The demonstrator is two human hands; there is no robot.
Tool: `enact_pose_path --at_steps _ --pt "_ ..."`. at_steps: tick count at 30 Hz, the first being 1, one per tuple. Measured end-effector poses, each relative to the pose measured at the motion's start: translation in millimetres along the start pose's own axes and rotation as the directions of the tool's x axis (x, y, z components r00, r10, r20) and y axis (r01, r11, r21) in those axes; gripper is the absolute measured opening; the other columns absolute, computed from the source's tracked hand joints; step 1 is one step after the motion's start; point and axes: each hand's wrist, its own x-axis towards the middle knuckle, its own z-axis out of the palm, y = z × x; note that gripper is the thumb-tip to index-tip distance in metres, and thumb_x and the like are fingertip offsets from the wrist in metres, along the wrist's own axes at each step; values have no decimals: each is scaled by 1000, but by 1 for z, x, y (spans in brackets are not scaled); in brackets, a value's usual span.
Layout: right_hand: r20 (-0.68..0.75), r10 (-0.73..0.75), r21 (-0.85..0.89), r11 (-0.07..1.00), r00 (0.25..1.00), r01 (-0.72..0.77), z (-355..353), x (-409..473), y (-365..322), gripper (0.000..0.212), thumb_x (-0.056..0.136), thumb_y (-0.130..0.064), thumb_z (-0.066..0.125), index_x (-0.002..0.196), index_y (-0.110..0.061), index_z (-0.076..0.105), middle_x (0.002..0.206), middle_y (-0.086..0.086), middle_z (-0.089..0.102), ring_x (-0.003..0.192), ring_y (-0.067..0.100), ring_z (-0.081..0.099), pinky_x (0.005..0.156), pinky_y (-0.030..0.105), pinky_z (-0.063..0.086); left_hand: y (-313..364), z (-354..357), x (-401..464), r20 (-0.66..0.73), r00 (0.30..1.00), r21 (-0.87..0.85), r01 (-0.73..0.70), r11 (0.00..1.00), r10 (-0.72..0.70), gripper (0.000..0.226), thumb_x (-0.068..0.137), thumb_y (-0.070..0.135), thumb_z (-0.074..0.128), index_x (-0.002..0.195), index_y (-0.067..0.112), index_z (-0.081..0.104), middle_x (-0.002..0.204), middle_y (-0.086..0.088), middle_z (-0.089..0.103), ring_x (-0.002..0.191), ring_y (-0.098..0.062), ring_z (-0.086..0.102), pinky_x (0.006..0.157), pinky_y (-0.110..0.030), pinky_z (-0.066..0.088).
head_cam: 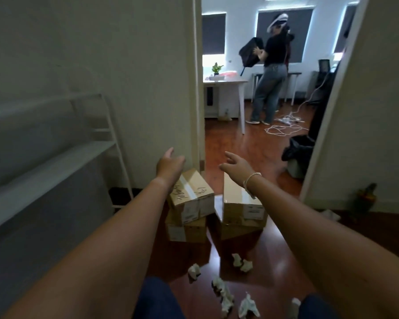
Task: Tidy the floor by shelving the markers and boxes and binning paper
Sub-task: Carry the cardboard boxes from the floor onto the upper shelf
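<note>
Two stacks of cardboard boxes stand on the wooden floor ahead of me. The left stack's top box (191,195) is taped and has handwriting on its lid; a lower box (186,231) sits under it. The right stack's top box (242,203) rests on another box (239,231). My left hand (169,164) hovers open just above and behind the left top box. My right hand (236,165) reaches out open over the far end of the right top box, a white bracelet on its wrist. Several crumpled papers (223,293) lie on the floor near my knees. No markers are visible.
A white metal shelf rack (106,148) stands against the left wall. A bin lined with a black bag (298,155) sits by the doorway on the right. In the room beyond, a person (271,72) stands by a white table (230,82); white cables (283,125) lie on that floor.
</note>
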Motion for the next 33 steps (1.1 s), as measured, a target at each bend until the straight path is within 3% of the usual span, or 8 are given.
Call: enact_pose_path --at_steps 3,6,10,13,18,25,30,33 --pt "-45 55 -14 998 997 -55 -23 5 25 59 89 -14 54 143 -14 32 147 12 39 130 23 42 91 24 35 -9 35 8 76 997 -10 19 1000 -19 61 89 20 49 147 22 31 146 -4 42 83 -10 52 76 -30 43" --pt "-81 113 -25 993 990 -115 -42 13 52 59 88 -18 54 143 -18 33 146 10 40 118 22 50 88 26 38 -23 68 20 116 992 -12 53 999 -51 60 89 18 49 146 21 32 103 8 57 66 -7 48 55 -25 41" --pt "-123 184 -35 981 975 -190 -62 23 92 59 87 -20 55 142 -20 34 146 9 40 122 22 49 90 27 37 -43 110 36 205 974 4 94 996 -93 44 88 18 48 130 32 50 121 -9 56 99 -19 59 78 -31 49" --pt "-146 261 -16 964 954 -266 -78 39 130 60 86 -21 55 142 -21 34 146 6 40 109 18 54 89 29 42 -63 149 55 271 951 82 133 988 -151 60 88 18 48 145 20 33 147 -9 42 130 -28 44 104 -44 41" --pt "-197 348 2 935 916 -355 -92 79 201 60 86 -22 58 142 -18 36 144 9 43 127 20 45 94 27 37 -106 200 93 285 934 149 179 973 -215 57 88 19 48 144 17 36 132 -7 52 114 -23 53 91 -39 48" --pt "-200 403 36 914 893 -404 -89 150 288 65 85 -27 62 142 -15 34 146 7 41 133 20 38 110 38 34 -175 250 163 281 917 205 231 951 -283 60 89 22 49 146 20 31 147 -7 40 122 -22 43 101 -39 39" --pt "-241 428 71 903 871 -424 -89 202 344 67 83 -28 62 142 -15 34 144 2 42 126 17 44 107 30 35 -220 287 214 254 910 251 263 931 -326 61 89 25 52 146 18 32 146 -8 42 125 -25 44 103 -39 39" --pt "-281 422 79 905 862 -418 -93 227 369 59 84 -26 62 138 -14 41 124 -8 51 107 6 45 92 22 34 -240 306 240 266 898 245 288 926 -350 60 88 25 54 144 16 36 143 -9 46 125 -25 48 106 -36 38"
